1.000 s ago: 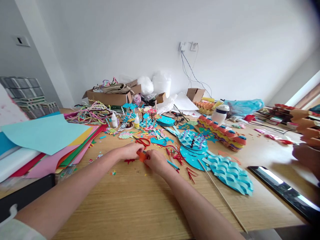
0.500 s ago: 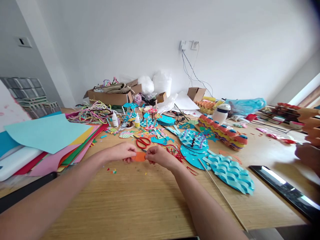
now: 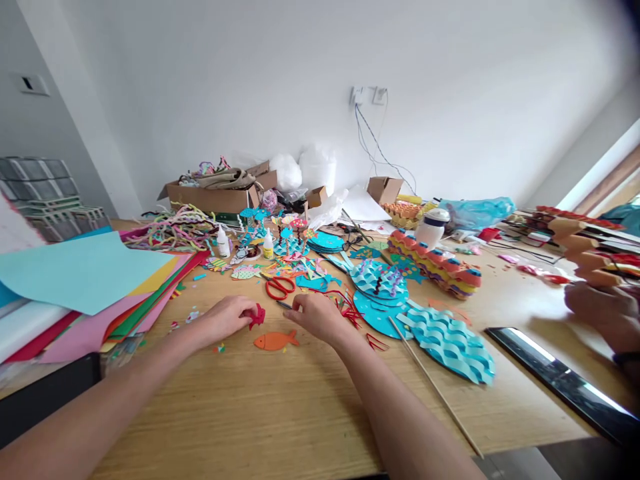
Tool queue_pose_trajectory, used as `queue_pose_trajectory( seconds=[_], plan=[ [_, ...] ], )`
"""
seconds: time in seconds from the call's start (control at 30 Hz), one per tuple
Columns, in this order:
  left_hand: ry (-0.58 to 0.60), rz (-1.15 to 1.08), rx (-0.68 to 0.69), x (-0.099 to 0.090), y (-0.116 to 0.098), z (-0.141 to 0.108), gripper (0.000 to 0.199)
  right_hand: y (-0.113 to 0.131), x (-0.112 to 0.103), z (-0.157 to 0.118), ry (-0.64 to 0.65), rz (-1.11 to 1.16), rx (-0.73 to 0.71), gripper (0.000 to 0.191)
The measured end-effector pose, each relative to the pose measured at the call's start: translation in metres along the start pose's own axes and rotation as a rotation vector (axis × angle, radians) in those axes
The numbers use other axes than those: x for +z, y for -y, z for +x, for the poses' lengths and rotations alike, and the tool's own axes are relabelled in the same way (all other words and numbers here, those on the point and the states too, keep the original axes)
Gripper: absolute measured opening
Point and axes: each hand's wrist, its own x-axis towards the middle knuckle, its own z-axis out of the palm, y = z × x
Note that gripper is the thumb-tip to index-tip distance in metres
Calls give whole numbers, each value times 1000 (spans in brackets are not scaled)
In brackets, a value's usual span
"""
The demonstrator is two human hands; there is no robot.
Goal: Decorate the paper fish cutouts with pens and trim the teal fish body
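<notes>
My left hand (image 3: 234, 319) pinches a small dark red paper piece (image 3: 257, 317) just above the table. My right hand (image 3: 314, 315) is closed, with its fingertips at a slim dark pen-like object (image 3: 284, 305); the rest of that object is hidden behind the hand. Flat on the wood between and below my hands lies an orange paper fish (image 3: 275, 341) with a drawn eye and gill line. Red-handled scissors (image 3: 280, 288) rest just beyond my hands. Tiny coloured paper scraps (image 3: 220, 348) lie near my left wrist.
Coloured paper sheets (image 3: 75, 270) are stacked at left. Glue bottles (image 3: 223, 241) and paper fish stand or lie farther back. Blue woven paper (image 3: 453, 343), a wooden stick (image 3: 435, 387) and a black tablet (image 3: 560, 373) are at right. Another person's hand (image 3: 600, 313) holds an orange carton piece.
The orange fish has been let go and lies on the table. My left hand has moved slightly left and now holds the dark red paper piece. The view has shifted a little.
</notes>
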Motion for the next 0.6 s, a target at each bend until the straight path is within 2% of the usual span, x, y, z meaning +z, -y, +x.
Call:
queue_pose_trajectory(
  seconds=[0.13,0.27,0.37,0.43,0.47,0.6],
  plan=[
    [-70,-15,56,9,-11,-3,16,-11,0,10,-282,142,100,16],
    [-185,-37,104,22,-20,-10,20,-20,-16,11,-641,469,48,15],
    [-244,-45,138,31,-21,-15,23,-28,-32,3,-770,554,14,16],
    [-260,-47,169,34,-21,-18,23,-35,-39,-5,-729,430,-3,15],
    [-262,-48,186,35,-21,-19,23,-39,-40,-10,-668,344,-2,15],
    [-244,-52,253,35,-26,-25,21,-55,-34,-28,-287,39,159,18]
  ],
)
